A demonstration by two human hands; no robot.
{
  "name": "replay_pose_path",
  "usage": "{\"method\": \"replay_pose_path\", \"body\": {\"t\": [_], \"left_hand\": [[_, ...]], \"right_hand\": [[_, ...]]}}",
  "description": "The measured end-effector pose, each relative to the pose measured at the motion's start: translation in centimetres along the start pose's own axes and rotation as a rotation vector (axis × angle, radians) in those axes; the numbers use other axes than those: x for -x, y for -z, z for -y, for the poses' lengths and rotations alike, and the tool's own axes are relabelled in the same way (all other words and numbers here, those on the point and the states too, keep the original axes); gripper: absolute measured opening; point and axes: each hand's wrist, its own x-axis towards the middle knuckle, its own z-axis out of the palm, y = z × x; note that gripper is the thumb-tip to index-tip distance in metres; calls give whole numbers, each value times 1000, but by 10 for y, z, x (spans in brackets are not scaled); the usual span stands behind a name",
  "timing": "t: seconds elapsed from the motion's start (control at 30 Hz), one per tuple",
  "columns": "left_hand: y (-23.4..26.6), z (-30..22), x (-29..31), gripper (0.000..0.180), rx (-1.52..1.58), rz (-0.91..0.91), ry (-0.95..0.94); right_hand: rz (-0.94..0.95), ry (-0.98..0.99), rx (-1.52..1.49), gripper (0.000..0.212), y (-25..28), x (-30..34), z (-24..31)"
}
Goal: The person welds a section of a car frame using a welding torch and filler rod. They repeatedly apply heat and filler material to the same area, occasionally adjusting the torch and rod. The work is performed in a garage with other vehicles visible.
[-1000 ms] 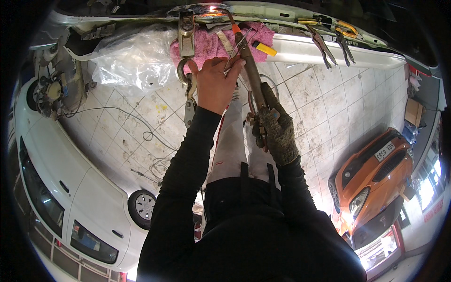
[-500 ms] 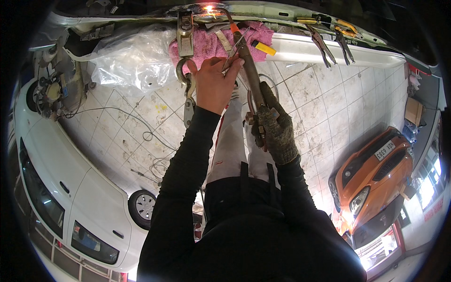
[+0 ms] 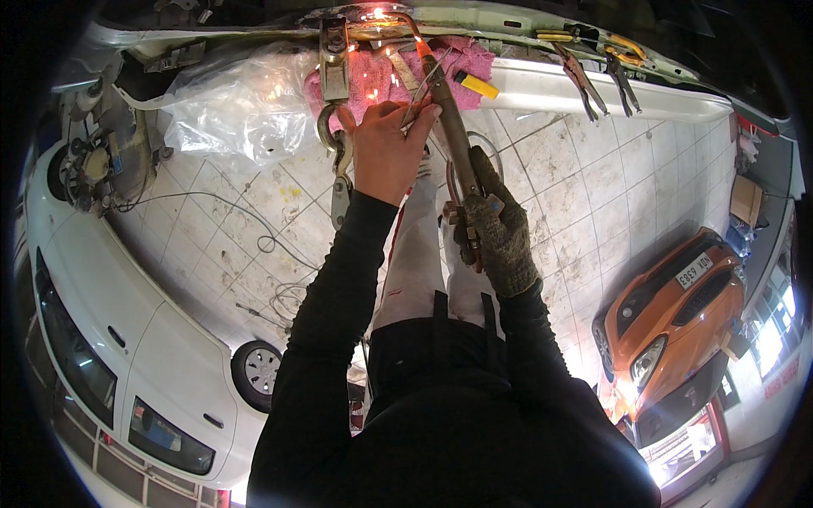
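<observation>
My right hand [image 3: 500,233], in a knitted work glove, is wrapped round the handle of a gas welding torch [image 3: 455,127]. The torch's bent tip reaches a bright, glowing spot on the edge of a car body panel [image 3: 474,19]. Bare, my left hand [image 3: 388,151] pinches a thin metal rod [image 3: 415,108] beside the torch. Much of the rod is hard to follow against the background. Just left of that hand, a large locking clamp [image 3: 334,72] grips the panel edge. Below the glow lies a pink towel [image 3: 366,72], with orange sparks in front of it.
Clear plastic sheeting [image 3: 241,106] lies left of the clamp. A yellow tube-shaped object [image 3: 476,85] rests at the towel's right edge. Locking pliers [image 3: 578,80] hang farther right. A thin cable [image 3: 267,245] crosses the tiled floor. White [image 3: 127,330] and orange [image 3: 677,313] cars flank me.
Orange sparks now fly below the glowing spot, over the towel and plastic. The torch tip looks redder. Both hands stay almost where they were.
</observation>
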Motion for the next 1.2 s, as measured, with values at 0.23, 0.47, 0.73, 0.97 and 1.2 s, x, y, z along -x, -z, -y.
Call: {"method": "replay_pose_path", "body": {"t": [0.23, 0.47, 0.73, 0.97, 1.2], "left_hand": [[0, -2, 1, 29, 33, -29, -9], [-1, -1, 1, 33, 44, -20, -32], [0, -1, 1, 34, 35, -11, -56], [3, -2, 1, 34, 27, -7, -75], [2, -3, 0, 35, 52, 12, -13]], "right_hand": [[18, -6, 19, 66, 3, 0, 1], [9, -15, 23, 65, 2, 0, 0], [2, -3, 32, 64, 4, -1, -2], [1, -15, 43, 64, 4, 1, -1], [19, 21, 35, 66, 5, -2, -4]]}}
